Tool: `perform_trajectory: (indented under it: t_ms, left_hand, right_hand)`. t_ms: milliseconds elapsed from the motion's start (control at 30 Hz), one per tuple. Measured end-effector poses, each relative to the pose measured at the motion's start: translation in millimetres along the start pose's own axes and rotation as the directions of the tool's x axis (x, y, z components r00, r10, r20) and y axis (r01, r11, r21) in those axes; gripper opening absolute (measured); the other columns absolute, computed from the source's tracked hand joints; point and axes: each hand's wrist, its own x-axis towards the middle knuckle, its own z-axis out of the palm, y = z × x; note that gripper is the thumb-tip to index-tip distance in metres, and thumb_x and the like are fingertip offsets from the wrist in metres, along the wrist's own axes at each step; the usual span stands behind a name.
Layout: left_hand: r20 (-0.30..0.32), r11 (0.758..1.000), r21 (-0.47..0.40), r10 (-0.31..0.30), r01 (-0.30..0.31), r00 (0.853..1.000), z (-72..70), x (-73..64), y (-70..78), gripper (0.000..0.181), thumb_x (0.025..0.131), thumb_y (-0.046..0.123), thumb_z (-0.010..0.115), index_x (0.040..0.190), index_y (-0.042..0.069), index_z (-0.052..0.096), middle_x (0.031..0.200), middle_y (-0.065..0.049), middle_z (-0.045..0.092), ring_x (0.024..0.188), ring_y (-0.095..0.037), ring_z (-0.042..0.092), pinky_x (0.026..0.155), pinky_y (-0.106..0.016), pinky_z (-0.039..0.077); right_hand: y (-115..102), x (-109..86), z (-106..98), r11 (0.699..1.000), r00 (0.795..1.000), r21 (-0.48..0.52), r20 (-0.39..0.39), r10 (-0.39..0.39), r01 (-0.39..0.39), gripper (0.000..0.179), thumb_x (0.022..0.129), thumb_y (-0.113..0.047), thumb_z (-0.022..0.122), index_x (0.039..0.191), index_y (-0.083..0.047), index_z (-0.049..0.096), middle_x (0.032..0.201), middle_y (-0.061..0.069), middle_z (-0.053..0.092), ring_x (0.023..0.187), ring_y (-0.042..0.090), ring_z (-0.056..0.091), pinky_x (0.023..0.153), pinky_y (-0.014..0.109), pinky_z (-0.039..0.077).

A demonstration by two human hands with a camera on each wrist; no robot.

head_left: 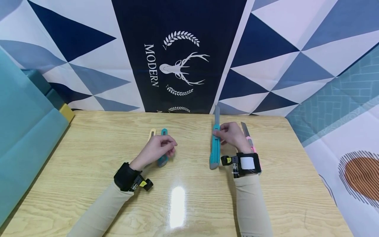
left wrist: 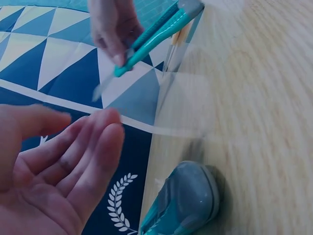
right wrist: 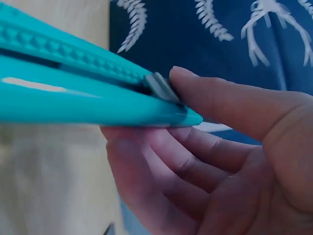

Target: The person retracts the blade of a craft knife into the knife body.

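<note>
My right hand [head_left: 234, 135] pinches a teal box cutter [head_left: 214, 153], its long grey blade pointing toward the back wall. In the right wrist view, the thumb lies against the cutter's grey slider [right wrist: 162, 88] and the other fingers [right wrist: 129, 166] are beneath the handle. Loosely bent and holding nothing, my left hand [head_left: 156, 148] hovers over a smaller teal box cutter [head_left: 162, 161] and a yellow box cutter [head_left: 152, 132], partly covering both. Beside my right wrist lies a pink box cutter [head_left: 250, 141] with its blade out, partly hidden by the forearm.
The wood-grain table [head_left: 97, 158] ends at a patterned cloth backdrop [head_left: 180, 65]. A light blue panel [head_left: 29, 131] with a yellow block [head_left: 66, 112] borders the left side. More printed cloth [head_left: 337, 131] hangs along the right edge.
</note>
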Motion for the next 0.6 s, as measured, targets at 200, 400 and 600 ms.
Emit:
perform_trajectory:
  t_ms: [200,400,600]
  left_hand:
    - [0.090,0.999,0.048,0.002,-0.006,0.996,6.5,0.4,-5.7,0.017,0.093,0.011,0.056,0.098,-0.003,0.064,0.078,-0.017,0.068,0.065,-0.026,0.063,0.061,-0.043,0.058]
    - [0.115,0.997,0.070,0.007,-0.015,0.993,16.6,0.5,-9.2,0.018,0.091,0.017,0.061,0.099,0.001,0.066,0.079,-0.013,0.069,0.064,-0.023,0.063,0.059,-0.048,0.056]
    - [0.152,0.997,0.082,-0.002,-0.011,0.988,28.3,-0.7,-7.0,0.027,0.089,0.021,0.064,0.109,0.003,0.064,0.087,-0.003,0.070,0.074,-0.017,0.065,0.063,-0.035,0.057]
  right_hand:
    - [-19,-8.5,3,0.992,0.992,0.045,0.033,-0.120,0.118,0.020,0.090,-0.010,0.061,0.101,0.006,0.060,0.086,0.019,0.064,0.070,0.023,0.064,0.061,0.041,0.061]
    - [-37,-14.6,8,0.968,0.967,0.042,0.037,-0.251,0.249,0.020,0.088,-0.011,0.064,0.103,0.001,0.061,0.086,0.015,0.067,0.070,0.018,0.064,0.055,0.031,0.060]
    - [-49,-18.1,13,0.928,0.934,0.134,0.030,-0.355,0.348,0.021,0.088,-0.010,0.065,0.105,0.002,0.061,0.087,0.015,0.067,0.071,0.018,0.065,0.061,0.036,0.061]
